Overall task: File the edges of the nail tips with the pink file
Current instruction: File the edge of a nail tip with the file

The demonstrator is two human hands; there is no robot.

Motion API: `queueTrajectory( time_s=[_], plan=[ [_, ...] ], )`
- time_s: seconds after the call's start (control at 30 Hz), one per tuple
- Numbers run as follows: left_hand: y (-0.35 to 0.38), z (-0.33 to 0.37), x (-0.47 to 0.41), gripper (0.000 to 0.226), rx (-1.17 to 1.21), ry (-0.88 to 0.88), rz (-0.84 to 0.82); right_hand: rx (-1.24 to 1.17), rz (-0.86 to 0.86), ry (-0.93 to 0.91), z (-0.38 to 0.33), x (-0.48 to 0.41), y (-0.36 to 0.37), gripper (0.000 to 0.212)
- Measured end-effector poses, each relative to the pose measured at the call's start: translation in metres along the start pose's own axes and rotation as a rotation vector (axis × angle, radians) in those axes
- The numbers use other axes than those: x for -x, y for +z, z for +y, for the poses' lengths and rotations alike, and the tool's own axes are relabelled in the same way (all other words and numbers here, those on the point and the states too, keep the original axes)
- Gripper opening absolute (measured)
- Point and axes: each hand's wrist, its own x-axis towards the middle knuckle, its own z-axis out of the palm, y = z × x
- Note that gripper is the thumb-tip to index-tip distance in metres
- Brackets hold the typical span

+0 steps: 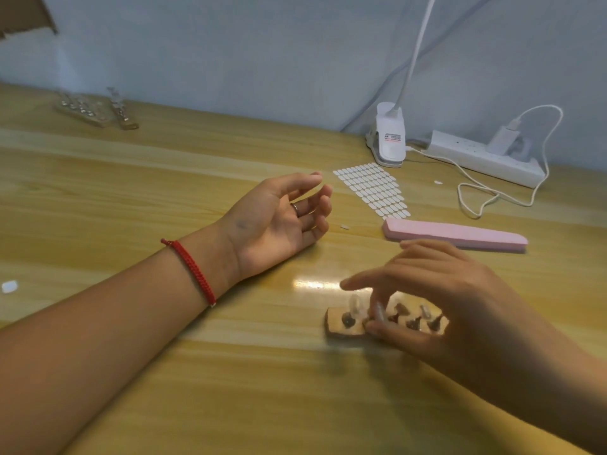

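The pink file (pixel 455 235) lies flat on the wooden table (pixel 131 178), beyond my right hand and untouched. A small wooden holder (pixel 343 325) carries several clear nail tips on dark putty mounts. My right hand (pixel 437 290) hovers over the holder, thumb and a finger pinching one clear nail tip (pixel 377 311); another tip (pixel 354 305) stands free at its left. My left hand (pixel 279 221) rests on its side on the table, fingers loosely curled, holding nothing. A red cord bracelet circles that wrist.
A sheet of white adhesive tabs (pixel 374 190) lies beyond the left hand. A white clip lamp base (pixel 389 139), a power strip (pixel 486 157) and its looping cable (pixel 476 198) sit at the back right. Another wooden nail holder (pixel 95 110) is at the far left.
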Motion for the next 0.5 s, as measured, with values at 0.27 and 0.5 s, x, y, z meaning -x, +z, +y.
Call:
queueTrajectory(
  time_s=[0.27,0.5],
  plan=[
    [0.004,-0.004,0.003,0.018,-0.117,0.08,0.011,-0.256,0.295,0.055,0.013,0.0,-0.005,0.029],
    [0.015,-0.019,0.011,0.037,-0.576,0.267,-0.029,-0.596,0.498,0.189,0.036,-0.037,0.008,0.016]
  ],
)
